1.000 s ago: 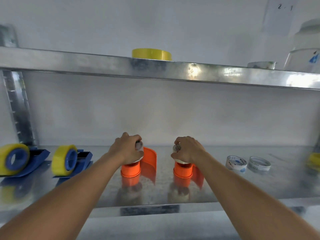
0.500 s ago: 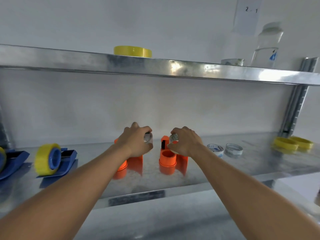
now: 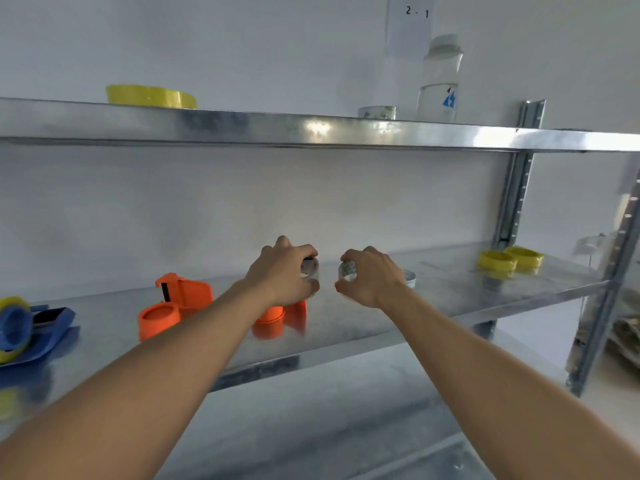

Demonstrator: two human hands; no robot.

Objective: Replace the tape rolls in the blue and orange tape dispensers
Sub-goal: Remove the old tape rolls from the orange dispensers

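Observation:
Two orange tape dispensers stand on the metal shelf (image 3: 363,327): one (image 3: 173,306) at the left with its hub bare, the other (image 3: 277,318) partly hidden under my left hand. My left hand (image 3: 284,271) grips a small white tape roll (image 3: 309,266) above that dispenser. My right hand (image 3: 370,277) holds a second small white roll (image 3: 347,270) lifted above the shelf. A blue dispenser (image 3: 27,327) carrying a yellow roll sits at the far left edge.
Two yellow tape rolls (image 3: 509,259) lie at the shelf's right end by the upright post (image 3: 516,188). A white roll (image 3: 410,277) peeks out behind my right hand. The upper shelf carries a yellow roll (image 3: 150,95), a small roll (image 3: 377,112) and a clear bottle (image 3: 438,81).
Both hands have lifted the small white rolls off the orange dispensers and moved right along the shelf. The view has swung right, so the dispensers now sit further left.

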